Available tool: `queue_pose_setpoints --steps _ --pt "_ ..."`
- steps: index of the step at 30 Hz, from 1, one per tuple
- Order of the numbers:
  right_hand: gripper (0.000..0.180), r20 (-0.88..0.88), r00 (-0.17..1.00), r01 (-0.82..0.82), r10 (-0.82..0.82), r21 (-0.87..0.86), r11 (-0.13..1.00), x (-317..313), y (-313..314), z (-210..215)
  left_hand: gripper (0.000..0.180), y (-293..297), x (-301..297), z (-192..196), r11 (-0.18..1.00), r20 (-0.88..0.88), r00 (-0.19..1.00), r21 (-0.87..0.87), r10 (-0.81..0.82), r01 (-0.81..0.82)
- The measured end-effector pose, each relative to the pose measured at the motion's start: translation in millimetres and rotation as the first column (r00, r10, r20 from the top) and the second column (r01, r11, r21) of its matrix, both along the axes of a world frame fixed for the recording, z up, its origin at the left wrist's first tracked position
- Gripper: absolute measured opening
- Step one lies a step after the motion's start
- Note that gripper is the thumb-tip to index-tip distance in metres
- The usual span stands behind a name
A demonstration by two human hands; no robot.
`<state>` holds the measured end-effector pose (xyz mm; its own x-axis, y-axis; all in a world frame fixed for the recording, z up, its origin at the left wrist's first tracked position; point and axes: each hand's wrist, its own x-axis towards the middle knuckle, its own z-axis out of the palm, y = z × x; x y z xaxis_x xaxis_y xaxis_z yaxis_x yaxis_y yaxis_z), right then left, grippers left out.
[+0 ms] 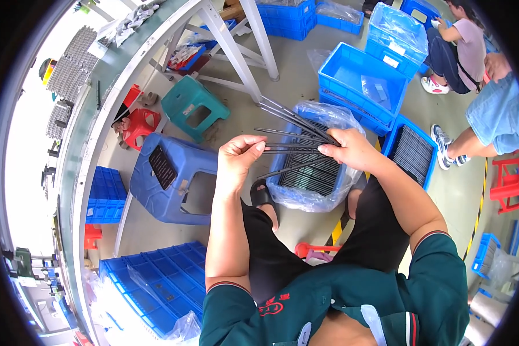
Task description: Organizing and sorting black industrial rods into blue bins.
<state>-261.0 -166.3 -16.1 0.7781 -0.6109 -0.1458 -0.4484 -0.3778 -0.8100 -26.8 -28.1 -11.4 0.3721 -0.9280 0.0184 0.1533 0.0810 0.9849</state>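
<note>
My right hand (347, 149) is closed round one end of a bunch of thin black rods (299, 122), which fan out toward the left and away from me. At the rods' other end, my left hand (240, 154) pinches with thumb and forefinger at the tip of one of them. Below both hands, between my feet, stands a blue crate lined with clear plastic (297, 202). Many similar black rods (311, 176) lie in rows inside it. Exactly what the rods are, I cannot make out.
A blue stool (199, 153) with a dark rectangular plate (162, 167) stands left, a green stool (193, 106) beyond it. Blue crates (357, 78) are stacked at far right; another crate (429, 155) holds dark parts. A long workbench (124, 63) curves along the left. Two people are at right.
</note>
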Motion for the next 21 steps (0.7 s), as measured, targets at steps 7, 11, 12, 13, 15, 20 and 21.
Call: queue_pose_setpoints --steps 7,11,12,13,15,20,21 --pt "0.033 0.015 0.999 -0.048 0.046 0.119 0.992 -0.7 3.3 7.8 0.015 2.6 20.5 -0.9 0.983 0.039 0.983 0.006 0.18 -0.181" --pt "0.032 0.05 0.993 -0.113 0.107 0.166 0.98 -1.3 4.9 7.8 0.014 1.5 13.6 2.2 0.993 -0.089 0.989 0.028 0.114 -0.112" --pt "0.032 0.035 0.992 -0.124 0.12 0.149 0.981 -1.3 5.0 8.9 0.014 1.6 13.4 1.1 0.994 -0.116 0.988 0.018 0.105 -0.104" --pt "0.032 0.036 0.992 -0.123 0.119 0.15 0.981 -1.0 5.1 9.2 0.014 1.8 13.6 0.6 0.995 -0.142 0.985 0.007 0.096 -0.096" --pt "0.032 0.026 0.992 -0.125 0.123 0.133 0.983 -0.6 5.0 9.6 0.014 3.3 14.2 1.1 0.997 -0.143 0.986 0.008 0.082 -0.082" --pt "0.031 -0.001 0.993 -0.115 0.116 0.103 0.988 -2.2 6.4 12.6 0.013 3.3 14.8 -3.0 0.997 -0.07 0.995 -0.001 0.077 -0.078" --pt "0.031 -0.001 0.993 -0.116 0.117 0.098 0.988 -2.6 6.3 13.2 0.012 2.9 13.3 -2.7 0.999 -0.179 0.983 -0.018 0.044 -0.048"
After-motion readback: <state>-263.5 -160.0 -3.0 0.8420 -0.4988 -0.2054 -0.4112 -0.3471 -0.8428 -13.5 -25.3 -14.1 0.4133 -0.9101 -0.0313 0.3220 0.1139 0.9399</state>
